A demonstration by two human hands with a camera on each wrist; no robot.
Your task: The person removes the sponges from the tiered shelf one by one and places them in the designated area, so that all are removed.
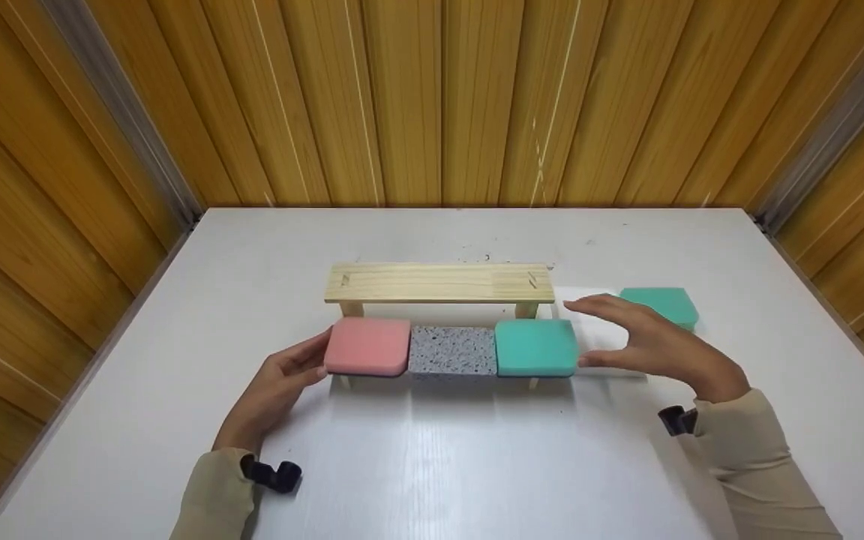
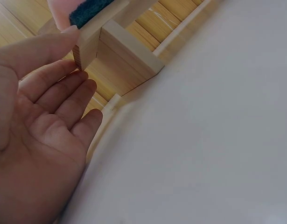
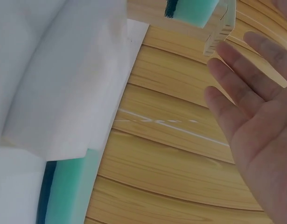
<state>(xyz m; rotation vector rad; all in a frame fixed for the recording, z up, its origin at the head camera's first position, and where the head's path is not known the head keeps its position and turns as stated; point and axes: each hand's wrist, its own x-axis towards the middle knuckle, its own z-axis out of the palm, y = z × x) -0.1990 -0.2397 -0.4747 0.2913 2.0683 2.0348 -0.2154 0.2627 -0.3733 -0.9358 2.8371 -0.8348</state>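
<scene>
A pink sponge (image 1: 368, 346), a speckled grey block (image 1: 453, 351) and a green sponge (image 1: 535, 347) sit side by side along a low wooden stand (image 2: 127, 58). My left hand (image 1: 282, 379) is at the stand's left end, thumb tip right at the board's corner beside the pink sponge. Its other fingers extend along the end of the board in the left wrist view. At the opposite end, my right hand (image 1: 653, 345) is spread with nothing in it, thumb tip close to the green sponge's corner. Dark blue scouring layers show under the pink and green sponges.
Behind the row stands a bare wooden board on legs (image 1: 439, 283). Another green sponge (image 1: 661, 304) lies at the back right, beyond my right hand. A white sheet-like thing (image 3: 64, 84) lies beside it. Wood-patterned panels (image 1: 469, 105) rise around the white table (image 1: 439, 465).
</scene>
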